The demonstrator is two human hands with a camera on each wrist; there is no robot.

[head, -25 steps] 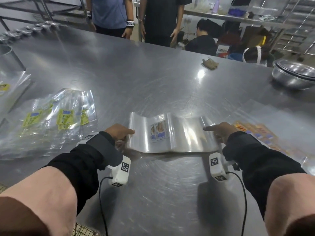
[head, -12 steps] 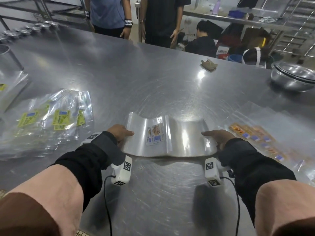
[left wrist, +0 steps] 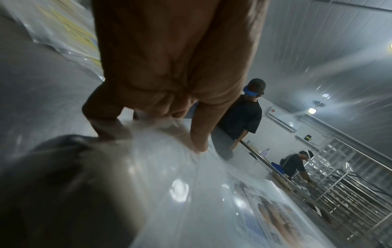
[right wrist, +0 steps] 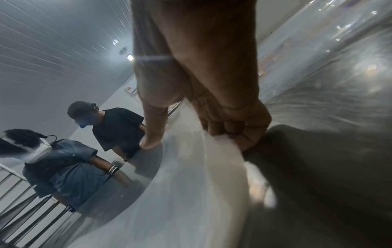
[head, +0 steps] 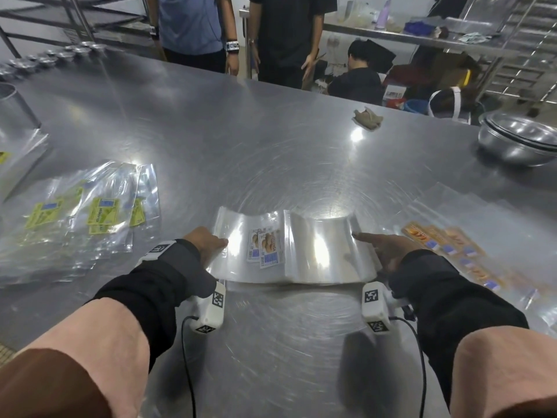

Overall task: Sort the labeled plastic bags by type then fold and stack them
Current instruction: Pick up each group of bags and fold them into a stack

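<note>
One clear bag stack (head: pixel 289 251) with two visible labels lies mid-counter (head: pixel 271 140). Left hand (head: pixel 205 242) pinches its left edge, right hand (head: pixel 382 248) pinches its right edge. Yellow-label pile (head: pixel 90 218) left of it, orange-label pile (head: pixel 458 254) right.

You can't read any text: the printed labels (head: pixel 266 247) on your bag (head: pixel 295 251) and the yellow labels (head: pixel 104 214) are too blurred.
</note>
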